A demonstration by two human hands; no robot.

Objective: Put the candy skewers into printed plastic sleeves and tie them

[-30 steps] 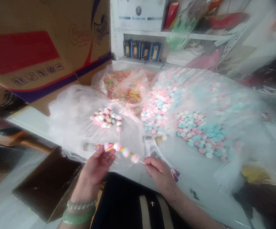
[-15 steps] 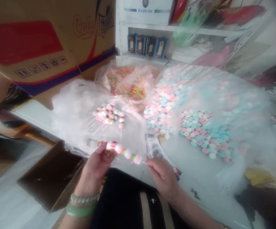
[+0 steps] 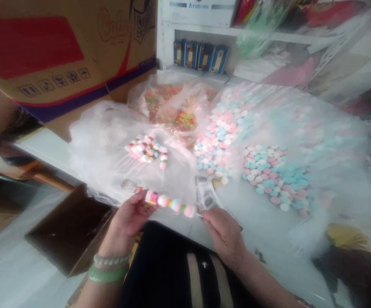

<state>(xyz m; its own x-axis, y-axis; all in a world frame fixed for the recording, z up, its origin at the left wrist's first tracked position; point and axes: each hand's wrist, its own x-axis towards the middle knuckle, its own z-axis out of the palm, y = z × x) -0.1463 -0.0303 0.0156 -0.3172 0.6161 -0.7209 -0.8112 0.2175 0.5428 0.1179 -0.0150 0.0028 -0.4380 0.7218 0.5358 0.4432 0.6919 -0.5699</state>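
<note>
A candy stick [image 3: 175, 205] strung with pink, white, blue, green and orange pieces lies slantwise between my hands over the table's front edge. My left hand [image 3: 136, 212] pinches its left end, where a small printed wrapper [image 3: 132, 185] shows beyond my fingers. At the right end, my right hand [image 3: 221, 229] is closed on the thin white stick coming out of the candies. Behind them, a pile of similar candy sticks [image 3: 147, 147] rests on clear plastic bags [image 3: 92, 137]. Printed labels [image 3: 207, 194] lie just behind my right hand.
Loose pastel discs [image 3: 269, 171] spill from a large clear bag [image 3: 329, 128] on the right. A bag of small orange and green rings [image 3: 185, 119] sits at the back. A big carton [image 3: 44, 47] stands back left, an open box [image 3: 66, 231] below; shelving [image 3: 201, 31] rises behind.
The candy stick and both hands have shifted slightly right, with the same grips kept. The camera view has tilted a little downward.
</note>
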